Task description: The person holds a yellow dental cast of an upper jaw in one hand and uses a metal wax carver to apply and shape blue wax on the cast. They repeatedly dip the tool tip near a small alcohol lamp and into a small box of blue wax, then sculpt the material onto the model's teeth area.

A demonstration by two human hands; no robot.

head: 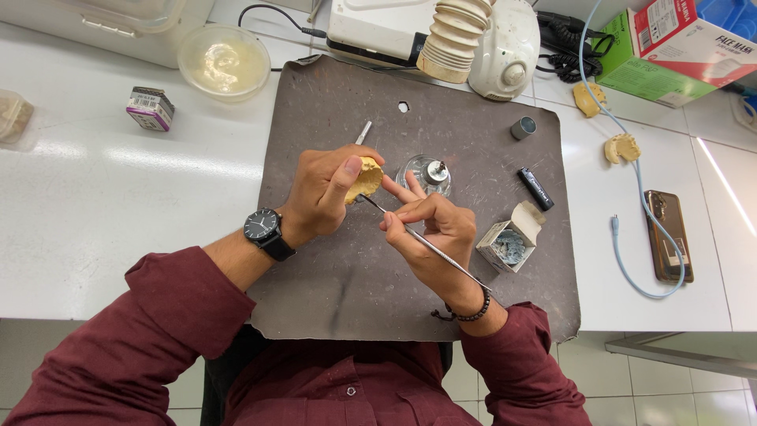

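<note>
My left hand [325,193] grips a small yellow plaster dental cast [366,180] above a dark grey work mat [339,276]. My right hand [434,233] holds a thin metal carving tool [441,252] like a pen, with its tip touching the cast. The tool's long handle runs back over my right wrist. A glass spirit lamp [426,173] stands just behind my right fingers. Another metal tool [363,132] lies on the mat beyond my left hand, partly hidden by it.
On the mat lie a black lighter [535,188], a small open box of bluish wax [509,245] and a grey metal cap [523,127]. A phone [669,236] with blue cable, two more yellow casts [622,147], a bowl [224,62] and a white machine [441,35] surround it.
</note>
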